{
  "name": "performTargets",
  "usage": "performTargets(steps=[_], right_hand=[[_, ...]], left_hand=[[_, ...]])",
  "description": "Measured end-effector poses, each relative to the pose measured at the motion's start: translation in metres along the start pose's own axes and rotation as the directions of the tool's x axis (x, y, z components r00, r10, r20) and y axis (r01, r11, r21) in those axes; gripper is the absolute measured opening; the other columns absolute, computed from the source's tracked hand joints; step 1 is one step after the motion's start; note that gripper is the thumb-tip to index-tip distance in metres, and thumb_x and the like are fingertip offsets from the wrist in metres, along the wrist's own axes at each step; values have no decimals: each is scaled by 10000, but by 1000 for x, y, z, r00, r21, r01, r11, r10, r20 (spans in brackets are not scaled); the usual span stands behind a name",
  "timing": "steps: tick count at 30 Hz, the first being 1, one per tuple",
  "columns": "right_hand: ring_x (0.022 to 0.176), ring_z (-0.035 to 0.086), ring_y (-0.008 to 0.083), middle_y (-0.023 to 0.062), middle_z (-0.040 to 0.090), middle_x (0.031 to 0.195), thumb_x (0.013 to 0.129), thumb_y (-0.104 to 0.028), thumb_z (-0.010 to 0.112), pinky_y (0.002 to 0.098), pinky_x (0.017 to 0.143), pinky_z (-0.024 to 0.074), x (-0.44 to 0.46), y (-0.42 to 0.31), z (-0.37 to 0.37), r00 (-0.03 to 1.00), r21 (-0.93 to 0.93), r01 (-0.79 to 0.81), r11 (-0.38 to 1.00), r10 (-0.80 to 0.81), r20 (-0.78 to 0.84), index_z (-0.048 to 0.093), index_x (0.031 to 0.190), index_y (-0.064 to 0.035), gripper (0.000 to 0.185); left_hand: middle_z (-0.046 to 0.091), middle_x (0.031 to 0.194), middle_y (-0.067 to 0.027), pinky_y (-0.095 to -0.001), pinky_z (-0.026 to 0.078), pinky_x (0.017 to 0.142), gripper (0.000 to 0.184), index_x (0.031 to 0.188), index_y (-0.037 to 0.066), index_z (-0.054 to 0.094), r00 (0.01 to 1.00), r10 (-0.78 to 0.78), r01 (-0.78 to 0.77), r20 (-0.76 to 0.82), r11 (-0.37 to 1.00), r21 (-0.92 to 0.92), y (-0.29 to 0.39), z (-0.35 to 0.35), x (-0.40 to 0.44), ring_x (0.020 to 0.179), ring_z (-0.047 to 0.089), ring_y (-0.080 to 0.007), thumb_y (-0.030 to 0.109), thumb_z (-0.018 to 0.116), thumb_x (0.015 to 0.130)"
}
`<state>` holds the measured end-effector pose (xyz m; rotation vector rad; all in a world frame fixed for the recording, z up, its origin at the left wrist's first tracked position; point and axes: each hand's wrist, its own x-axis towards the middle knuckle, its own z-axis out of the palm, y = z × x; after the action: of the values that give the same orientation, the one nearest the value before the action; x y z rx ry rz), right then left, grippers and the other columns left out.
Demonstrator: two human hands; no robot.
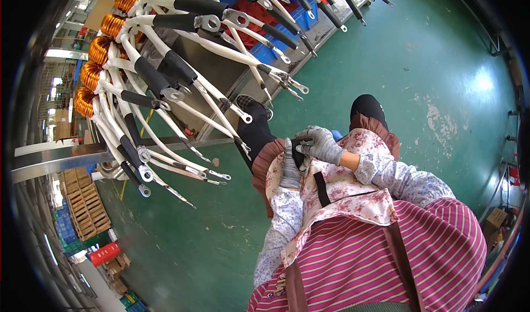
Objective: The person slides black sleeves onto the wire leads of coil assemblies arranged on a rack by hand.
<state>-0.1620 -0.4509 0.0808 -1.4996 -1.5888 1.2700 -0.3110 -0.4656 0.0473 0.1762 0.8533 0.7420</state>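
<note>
My left hand (291, 167), in a grey glove, is closed around a small black piece (298, 154) over the flowered apron (349, 187). From the right, my right hand (323, 145), gloved too, reaches across with bent fingers pressed on the same piece. The gloves hide much of it, so its exact shape cannot be told. Up and left of my hands hang white cables (218, 48) with black sleeves and metal ring lugs (245, 117), joined to copper-wound coils (100, 49).
A metal rail (61, 162) runs below the coils. Blue bins (265, 52) with red contents stand behind the cables. A wooden pallet (85, 204) and a red cylinder (104, 254) are at the lower left. Green floor (436, 64) surrounds my legs.
</note>
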Motion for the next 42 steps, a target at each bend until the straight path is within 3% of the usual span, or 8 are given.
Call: performTargets(steps=[6,12,18,21,23,27,32,42], right_hand=[[825,550,268,66,598,795,604,-72,713,364,734,452,4,2,3,946,-175,268,948,-293,-137,629,711,-53,137],[801,561,259,74,585,789,610,-52,714,360,744,460,8,-4,-4,938,-140,216,966,-245,-244,610,721,-53,153],[880,570,128,43,616,911,781,-151,661,286,800,462,11,8,-5,996,424,-62,903,84,-35,608,957,-31,219],[850,591,141,67,631,927,811,-162,619,296,757,471,5,6,0,992,394,-91,915,49,116,613,1057,-54,268],[739,535,48,53,643,863,869,-211,559,189,645,448,2,2,-1,952,557,-264,787,120,281,591,1093,-20,296],[655,518,63,34,624,826,906,-234,508,194,614,450,15,-41,-28,991,846,-125,519,111,78,588,1067,-14,283],[574,359,50,-64,382,646,899,-422,456,199,555,340,9,-86,-71,989,788,-87,609,-43,143,511,1169,14,516],[644,352,63,-53,394,708,910,-382,451,212,613,334,6,-71,-58,977,926,-104,363,-138,163,522,1079,30,451]], left_hand=[[578,613,-47,-206,316,326,443,839,62,577,998,29,-23,-61,996,87,-7,-11,5,379,447,-133,483,445,875],[580,610,-48,-208,308,319,435,828,61,581,993,46,-30,-107,989,146,-13,-21,6,370,438,-130,470,441,882],[589,606,-62,-212,303,300,411,825,50,586,995,63,-49,-73,983,178,-18,-29,11,354,439,-139,433,451,888],[597,615,-74,-214,304,297,378,833,47,590,995,103,-101,-13,988,118,-21,-25,8,359,456,-147,404,475,886],[595,616,-69,-208,313,305,358,856,48,592,991,121,-125,52,989,76,-16,-18,5,379,476,-140,388,485,886],[594,648,-79,-201,349,309,322,924,35,576,974,102,-75,203,988,-134,-9,-8,3,420,514,-141,341,478,901],[602,690,-94,-200,352,304,317,965,19,553,972,127,-103,199,987,-124,-10,-10,4,421,513,-144,316,449,920],[599,655,-94,-219,348,299,291,931,27,564,982,95,-70,162,986,-150,-12,-8,1,393,490,-152,301,470,911]])
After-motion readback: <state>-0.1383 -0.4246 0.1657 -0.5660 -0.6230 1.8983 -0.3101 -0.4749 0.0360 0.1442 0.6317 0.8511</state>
